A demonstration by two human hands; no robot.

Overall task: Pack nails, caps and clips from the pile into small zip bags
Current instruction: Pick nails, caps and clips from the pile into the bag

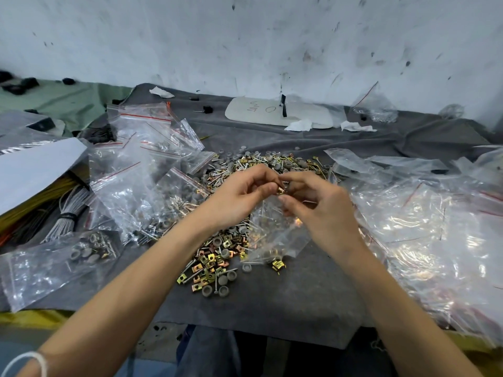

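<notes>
Motion blur on right hand (324, 208); its grip can't be read. Tiny clip (280, 189) at the fingertips, half covered by left hand (242, 194). Hands and bag (272, 235) hide mid pile (215, 257). Bag heap (435, 227) cut by right edge, forearms by bottom edge. Writing on board (272, 112), upper centre, illegible.

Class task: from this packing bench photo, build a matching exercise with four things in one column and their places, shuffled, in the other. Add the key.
Things
1. small brass-coloured metal clip
2. bundle of grey-white cords
3. white oval board with handwriting
4. filled clear zip bag of grey caps and clips

Places
A. at the back, near the wall
B. near left on the grey cloth
C. pinched at the left hand, over the half-filled bag the right hand holds
D. far left, beside yellow cords

Pairs: 1-C, 2-D, 3-A, 4-B
</notes>
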